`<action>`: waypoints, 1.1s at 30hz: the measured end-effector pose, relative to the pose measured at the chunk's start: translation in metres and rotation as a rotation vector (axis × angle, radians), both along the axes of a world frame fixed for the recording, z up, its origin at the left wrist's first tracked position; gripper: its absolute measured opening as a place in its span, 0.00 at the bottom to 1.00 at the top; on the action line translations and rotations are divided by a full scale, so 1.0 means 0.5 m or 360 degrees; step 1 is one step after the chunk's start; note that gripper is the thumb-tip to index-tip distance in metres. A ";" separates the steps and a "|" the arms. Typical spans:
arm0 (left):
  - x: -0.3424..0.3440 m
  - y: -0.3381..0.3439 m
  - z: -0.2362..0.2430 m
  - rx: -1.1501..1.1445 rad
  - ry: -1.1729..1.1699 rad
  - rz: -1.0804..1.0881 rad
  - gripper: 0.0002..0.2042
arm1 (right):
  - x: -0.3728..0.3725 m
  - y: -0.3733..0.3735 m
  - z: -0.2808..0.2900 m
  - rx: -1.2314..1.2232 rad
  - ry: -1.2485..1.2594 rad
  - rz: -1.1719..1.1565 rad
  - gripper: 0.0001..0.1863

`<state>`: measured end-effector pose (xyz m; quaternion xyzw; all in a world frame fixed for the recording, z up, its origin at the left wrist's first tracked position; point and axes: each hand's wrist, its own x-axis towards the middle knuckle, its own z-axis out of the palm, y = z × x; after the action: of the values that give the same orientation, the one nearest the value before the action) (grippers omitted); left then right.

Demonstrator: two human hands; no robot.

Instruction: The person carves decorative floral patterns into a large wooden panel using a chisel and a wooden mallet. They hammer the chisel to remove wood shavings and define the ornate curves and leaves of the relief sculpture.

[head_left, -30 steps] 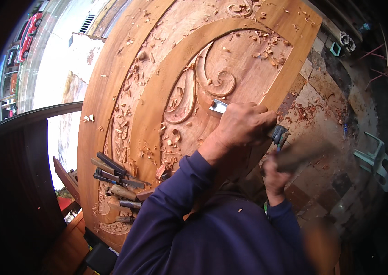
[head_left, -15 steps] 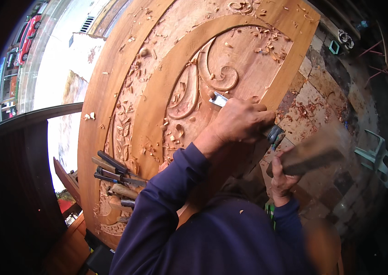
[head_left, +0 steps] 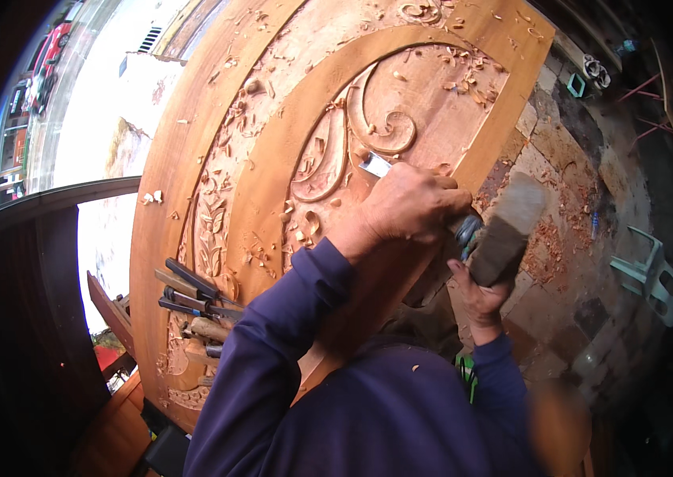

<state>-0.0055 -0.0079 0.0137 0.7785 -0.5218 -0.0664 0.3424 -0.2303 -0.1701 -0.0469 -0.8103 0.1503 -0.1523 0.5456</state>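
Observation:
My left hand (head_left: 414,202) is closed around a chisel (head_left: 375,164). The chisel's flat bright blade meets the carved wooden panel (head_left: 452,119) beside a raised scroll (head_left: 394,133); its dark handle end pokes out past my fist. Gripped in my right hand (head_left: 483,302) is a wooden mallet (head_left: 507,230), a blocky piece blurred at its far end. The mallet stands right beside the chisel's handle end; whether they touch I cannot tell. Curled shavings (head_left: 305,230) lie over the carving.
Several carving tools (head_left: 193,290) lie together on the panel's left part, near my left forearm. Beyond the panel's right edge, more shavings (head_left: 547,246) litter the tiled floor (head_left: 591,318). A pale green plastic stool (head_left: 655,274) stands at the far right.
The mallet has swung left and upward, from out over the floor to beside the chisel's handle end. My left hand and the chisel have barely shifted.

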 end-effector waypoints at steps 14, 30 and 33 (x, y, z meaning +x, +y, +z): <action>0.006 0.026 0.009 -0.0073 -0.0094 -0.0186 0.13 | -0.056 -0.004 0.007 -0.0105 0.0056 -0.0084 0.26; -0.017 -0.013 -0.018 -0.0081 -0.0144 0.0039 0.13 | -0.047 -0.054 0.068 0.0265 -0.0036 -0.0036 0.28; -0.011 0.002 -0.007 0.0041 -0.0109 -0.0021 0.15 | -0.018 -0.062 0.085 0.0200 -0.0145 0.0043 0.28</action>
<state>-0.0108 -0.0069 0.0103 0.7812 -0.5373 -0.0487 0.3140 -0.2392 -0.2012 -0.0046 -0.7687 0.1237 -0.1719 0.6036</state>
